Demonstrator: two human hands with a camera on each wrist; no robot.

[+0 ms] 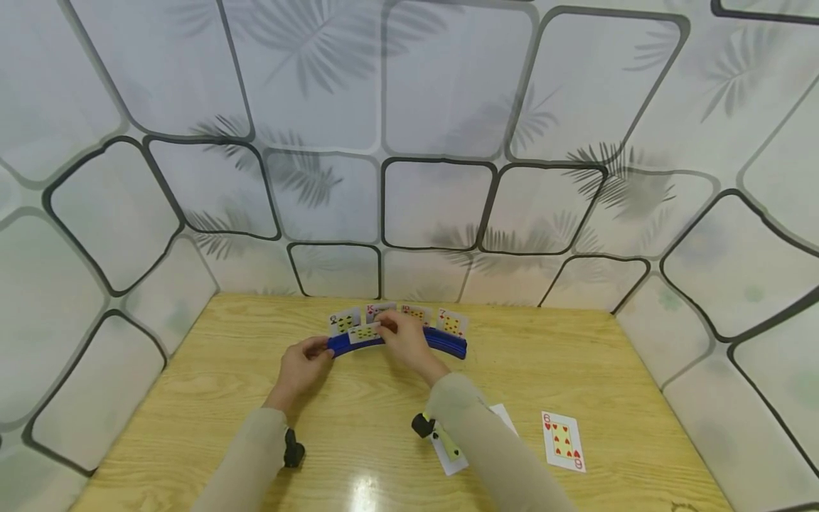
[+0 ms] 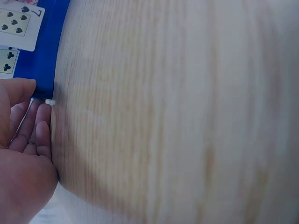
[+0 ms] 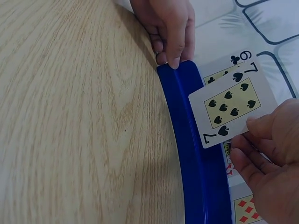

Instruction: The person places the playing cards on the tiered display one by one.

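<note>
A curved blue card holder (image 1: 448, 345) stands near the back of the table. My left hand (image 1: 301, 366) grips its left end, thumb on top. Between thumb and fingers, my right hand (image 1: 404, 341) pinches a seven of spades (image 3: 231, 105). The lower edge of that card meets the holder's groove, and its face overlaps the six of clubs (image 1: 344, 321) behind. Farther right in the holder stand a red king (image 1: 379, 308), partly hidden by the right hand, a red ten (image 1: 416, 314) and a red seven (image 1: 452, 323).
On the wooden table (image 1: 224, 377), an eight of hearts (image 1: 563, 441) lies face up at the right. A black-suit card (image 1: 453, 466) is partly covered by my right forearm, with a white card corner (image 1: 504, 416) beyond it. Patterned walls enclose the back and sides.
</note>
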